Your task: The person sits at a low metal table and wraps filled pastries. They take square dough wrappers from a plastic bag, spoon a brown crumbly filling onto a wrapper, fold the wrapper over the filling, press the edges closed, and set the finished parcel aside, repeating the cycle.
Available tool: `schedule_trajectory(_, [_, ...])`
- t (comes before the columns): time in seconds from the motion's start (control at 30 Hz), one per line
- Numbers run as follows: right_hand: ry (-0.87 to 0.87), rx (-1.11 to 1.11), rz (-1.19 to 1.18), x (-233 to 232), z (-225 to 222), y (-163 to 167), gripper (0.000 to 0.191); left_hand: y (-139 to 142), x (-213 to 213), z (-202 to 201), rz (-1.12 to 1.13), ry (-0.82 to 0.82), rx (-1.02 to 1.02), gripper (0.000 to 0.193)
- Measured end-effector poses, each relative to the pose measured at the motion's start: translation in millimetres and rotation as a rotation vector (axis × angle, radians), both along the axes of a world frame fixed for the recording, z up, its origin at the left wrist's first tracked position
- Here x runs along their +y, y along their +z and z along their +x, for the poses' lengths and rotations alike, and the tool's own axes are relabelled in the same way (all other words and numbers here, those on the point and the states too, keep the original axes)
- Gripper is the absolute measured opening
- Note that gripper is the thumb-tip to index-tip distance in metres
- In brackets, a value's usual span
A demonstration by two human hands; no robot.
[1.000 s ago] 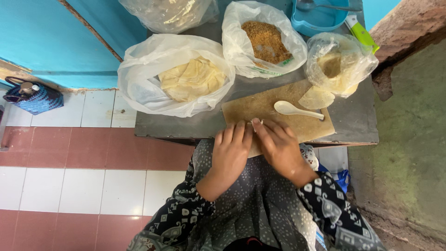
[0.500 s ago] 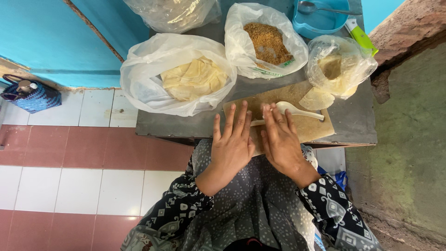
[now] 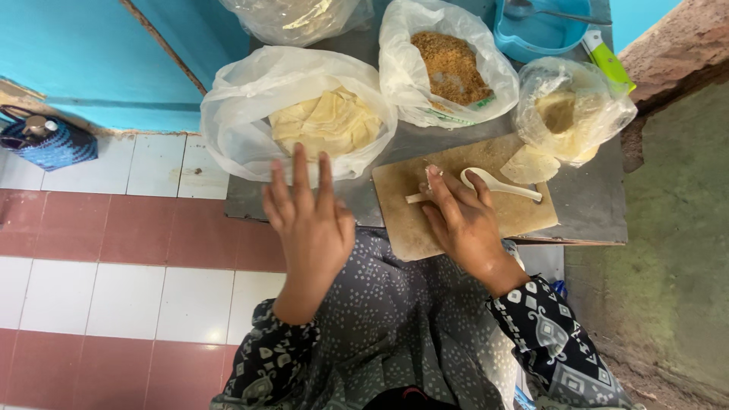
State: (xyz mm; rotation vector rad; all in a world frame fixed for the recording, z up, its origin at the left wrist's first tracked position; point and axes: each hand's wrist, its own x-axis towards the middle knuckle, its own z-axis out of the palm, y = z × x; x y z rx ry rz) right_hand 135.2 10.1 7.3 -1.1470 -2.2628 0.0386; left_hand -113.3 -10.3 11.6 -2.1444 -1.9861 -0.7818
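Two bare hands at a cutting board on a grey table, one lifted, one resting on a rolled wrapper.

The left hand is raised off the work, fingers spread flat and holding nothing, just in front of the plastic bag of pale wrapper sheets. The right hand lies on the wooden cutting board, fingers extended and pressing a thin pale roll against the wood; it is not clenched around it (only the roll's left end shows past the fingers). A white spoon rests on the board just beyond the fingertips. Behind the board stand a bag of brown crumbs and a bag of pale filling; a blue basin sits at the far edge.
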Motion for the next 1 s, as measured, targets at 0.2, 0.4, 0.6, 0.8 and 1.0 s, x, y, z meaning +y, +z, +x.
schedule_trajectory(0.2, [0.013,-0.075,-0.043,9.0,-3.1,-4.0,0.072,16.4,6.0,-26.6,0.058,0.078,-0.016,0.064])
schedule_trajectory(0.4, [-0.033,0.078,0.012,15.5,5.2,-9.9,0.071,21.4,13.9,-38.0,0.069,0.103,-0.065,0.063])
schedule_trajectory(0.6, [0.024,-0.051,0.105,29.7,-5.2,-5.8,0.067,22.2,26.2,-54.3,0.108,0.094,-0.127,0.056])
schedule_trajectory(0.8, [0.112,-0.046,0.194,75.0,-33.0,33.7,0.071,16.4,66.9,-74.3,0.116,-0.069,-0.437,0.031])
schedule_trajectory(1.0, [0.201,0.099,0.444,227.3,-125.1,99.7,0.060,11.3,133.9,-84.5,0.003,-0.043,-0.426,0.025])
